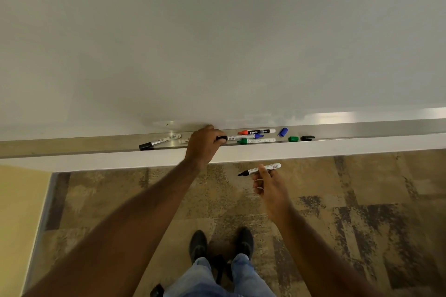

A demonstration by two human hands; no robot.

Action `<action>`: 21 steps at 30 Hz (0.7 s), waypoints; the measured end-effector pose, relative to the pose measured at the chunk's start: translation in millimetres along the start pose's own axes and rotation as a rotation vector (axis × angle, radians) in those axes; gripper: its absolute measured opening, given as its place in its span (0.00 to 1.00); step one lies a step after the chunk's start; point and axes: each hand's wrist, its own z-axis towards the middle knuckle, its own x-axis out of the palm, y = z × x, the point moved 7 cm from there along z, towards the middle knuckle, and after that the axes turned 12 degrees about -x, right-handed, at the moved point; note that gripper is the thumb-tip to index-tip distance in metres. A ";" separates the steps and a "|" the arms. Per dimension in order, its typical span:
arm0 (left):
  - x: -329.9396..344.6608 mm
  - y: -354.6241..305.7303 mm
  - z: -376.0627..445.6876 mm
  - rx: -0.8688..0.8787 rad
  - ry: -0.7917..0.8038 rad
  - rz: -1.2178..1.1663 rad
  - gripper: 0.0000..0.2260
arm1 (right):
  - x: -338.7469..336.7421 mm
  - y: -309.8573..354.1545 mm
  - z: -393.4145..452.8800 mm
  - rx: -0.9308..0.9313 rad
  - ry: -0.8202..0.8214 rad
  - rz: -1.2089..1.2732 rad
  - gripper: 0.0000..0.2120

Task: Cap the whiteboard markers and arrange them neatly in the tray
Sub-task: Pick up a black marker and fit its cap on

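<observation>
Below the whiteboard, along the metal tray, the markers lay scattered rather than lined up. A capped black marker rested at a slant near the tray's left end, apart from the rest. Toward the middle, three uncapped markers lay close together and roughly parallel: a red marker nearest the board, a blue marker in front of it, and a green marker nearest the tray's front lip. To their right sat three loose caps, a blue cap tilted against the back, then a green cap and a black cap lying on the tray floor, just beside each other. The left hand reached over the tray's front edge, its fingers curled closed around a small black cap-like piece at the blue marker's left end. The right hand hung in front of the tray, above the patterned carpet, pinching an uncapped black marker between thumb and fingers, bare tip pointing left. Two dark shoes and blue jeans showed at the bottom.
</observation>
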 end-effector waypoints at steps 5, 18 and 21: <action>8.7 15.0 -30.2 -0.066 0.116 -0.506 0.10 | 0.6 11.8 0.8 -0.047 -0.072 0.120 0.15; 7.0 35.7 -99.2 -0.489 0.044 -1.332 0.11 | 46.7 40.4 -13.5 -0.105 -0.004 0.274 0.12; 7.9 38.6 -111.1 -0.568 0.009 -1.474 0.08 | 53.3 40.1 -18.7 -0.108 0.004 0.255 0.14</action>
